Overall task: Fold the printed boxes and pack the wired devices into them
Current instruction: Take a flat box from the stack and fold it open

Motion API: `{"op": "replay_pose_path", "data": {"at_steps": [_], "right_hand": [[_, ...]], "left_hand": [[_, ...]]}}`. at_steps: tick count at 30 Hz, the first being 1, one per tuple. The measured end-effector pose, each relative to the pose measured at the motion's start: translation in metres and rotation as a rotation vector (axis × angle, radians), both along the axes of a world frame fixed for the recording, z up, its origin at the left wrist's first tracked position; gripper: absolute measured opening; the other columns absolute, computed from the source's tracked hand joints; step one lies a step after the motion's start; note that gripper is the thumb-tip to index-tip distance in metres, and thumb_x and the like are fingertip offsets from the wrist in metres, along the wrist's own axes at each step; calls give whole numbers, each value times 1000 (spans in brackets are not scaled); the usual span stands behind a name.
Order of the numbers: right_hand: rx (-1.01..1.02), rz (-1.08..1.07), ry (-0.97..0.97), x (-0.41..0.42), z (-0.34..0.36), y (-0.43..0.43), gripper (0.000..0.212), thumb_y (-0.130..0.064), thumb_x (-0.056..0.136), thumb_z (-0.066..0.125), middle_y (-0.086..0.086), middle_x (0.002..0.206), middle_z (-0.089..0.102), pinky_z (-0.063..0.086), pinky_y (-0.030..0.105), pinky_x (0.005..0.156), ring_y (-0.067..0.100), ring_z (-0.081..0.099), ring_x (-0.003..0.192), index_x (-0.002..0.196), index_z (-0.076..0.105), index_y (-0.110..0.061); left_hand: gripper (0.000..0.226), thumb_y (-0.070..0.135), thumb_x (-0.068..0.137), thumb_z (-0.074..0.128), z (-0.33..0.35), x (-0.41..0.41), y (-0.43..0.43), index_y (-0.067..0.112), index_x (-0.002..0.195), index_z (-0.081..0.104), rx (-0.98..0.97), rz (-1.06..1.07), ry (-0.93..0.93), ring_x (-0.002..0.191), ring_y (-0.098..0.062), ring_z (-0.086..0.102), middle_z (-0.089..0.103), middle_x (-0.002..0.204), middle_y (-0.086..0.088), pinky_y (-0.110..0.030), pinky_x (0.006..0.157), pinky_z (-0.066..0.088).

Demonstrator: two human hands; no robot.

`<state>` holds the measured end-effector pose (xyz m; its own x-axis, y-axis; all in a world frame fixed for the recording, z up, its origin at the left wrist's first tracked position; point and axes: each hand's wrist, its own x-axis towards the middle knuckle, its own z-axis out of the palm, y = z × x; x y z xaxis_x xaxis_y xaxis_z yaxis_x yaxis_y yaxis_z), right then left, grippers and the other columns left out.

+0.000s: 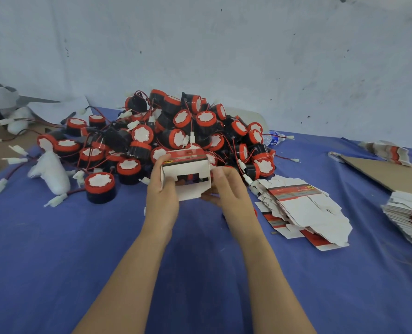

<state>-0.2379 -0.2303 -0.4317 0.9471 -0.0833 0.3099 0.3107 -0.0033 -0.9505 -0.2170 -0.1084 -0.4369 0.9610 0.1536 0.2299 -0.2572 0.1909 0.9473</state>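
The left hand (162, 201) and right hand (226, 189) hold a half-folded printed box (185, 174) in a two-sided grip; wired devices (188, 126) lie heaped just beyond the grip.

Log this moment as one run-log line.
step: folding box | left hand: grips box | right hand: holds box | devices: piled behind | flat boxes: stacked right

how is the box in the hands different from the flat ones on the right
The held box is opened up hollow; the flat boxes are collapsed. The held box is held by the left hand and right hand; the flat boxes lie piled on the blue cloth. Both are white with red print.
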Motion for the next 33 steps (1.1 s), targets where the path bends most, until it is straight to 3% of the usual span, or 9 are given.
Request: {"op": "replay_pose_path", "data": {"at_steps": [3, 8, 13, 15, 19, 22, 28, 31, 33], "right_hand": [[-77, 18, 7, 1, -1, -4, 23, -21, 93, 60, 0, 87, 59, 52, 18, 71, 5, 63, 74, 116, 53, -21], [-109, -204, 74, 3, -4, -3, 35, -27, 84, 73, 7, 81, 63, 47, 16, 49, 6, 59, 48, 113, 53, -21], [-237, -261, 127, 5, -7, -9, 42, -21, 88, 69, -11, 56, 51, 38, 12, 37, 4, 55, 37, 125, 50, -25], [-274, -251, 120, 5, -7, -11, 44, -16, 91, 64, -12, 52, 50, 37, 11, 37, 4, 55, 37, 130, 48, -24], [-228, -266, 141, 8, -7, -16, 47, -20, 90, 66, 2, 66, 58, 38, 14, 37, 4, 52, 37, 133, 48, -19], [-171, -265, 162, 8, -7, -17, 49, -21, 88, 67, 5, 69, 62, 39, 15, 39, 4, 53, 39, 133, 49, -15], [-189, -214, 142, 8, -8, -18, 43, -21, 91, 65, 7, 64, 59, 45, 16, 46, 4, 57, 45, 129, 46, -29], [-248, -165, 118, 8, -9, -17, 40, -17, 90, 65, 6, 63, 56, 47, 17, 48, 5, 58, 47, 115, 44, -40], [-303, -157, 124, 8, -11, -16, 47, -14, 90, 65, -5, 57, 54, 49, 17, 51, 6, 60, 48, 124, 42, -38]], "left_hand": [[53, 2, 98, 31, 0, 1, 4, 41, 127, 52, 12, -18, 5, 118, -18, 54, 56, 128, 8, -47, 95, 52], [50, 7, 100, 35, 0, -2, -2, 41, 133, 47, 219, -81, -58, 124, -12, 48, 51, 136, 10, -40, 104, 45], [49, 12, 100, 40, 1, -7, -3, 50, 132, 40, 257, -214, -92, 127, -5, 44, 45, 141, 14, -11, 93, 43], [46, 21, 101, 42, 1, -4, 0, 53, 134, 36, 162, -353, -72, 123, -4, 49, 48, 139, 14, -18, 93, 47], [47, 16, 104, 25, 3, 1, 8, 36, 143, 42, -65, -590, -5, 102, -3, 61, 55, 123, -11, -29, 83, 55], [50, 15, 102, 38, -1, 0, 9, 45, 142, 38, 37, -503, -8, 122, -10, 53, 54, 136, 12, -35, 99, 50], [28, 35, 93, 55, -7, 0, 4, 45, 119, 51, 45, -241, -15, 107, -12, 63, 62, 120, 8, -20, 69, 57], [39, 36, 94, 54, -10, 2, 2, 32, 133, 50, 59, -194, 32, 105, -12, 64, 62, 121, 5, -23, 70, 59], [49, 30, 96, 55, -13, 4, 2, 26, 142, 42, 102, -173, 47, 111, -13, 60, 59, 128, 2, -26, 76, 59]]}}
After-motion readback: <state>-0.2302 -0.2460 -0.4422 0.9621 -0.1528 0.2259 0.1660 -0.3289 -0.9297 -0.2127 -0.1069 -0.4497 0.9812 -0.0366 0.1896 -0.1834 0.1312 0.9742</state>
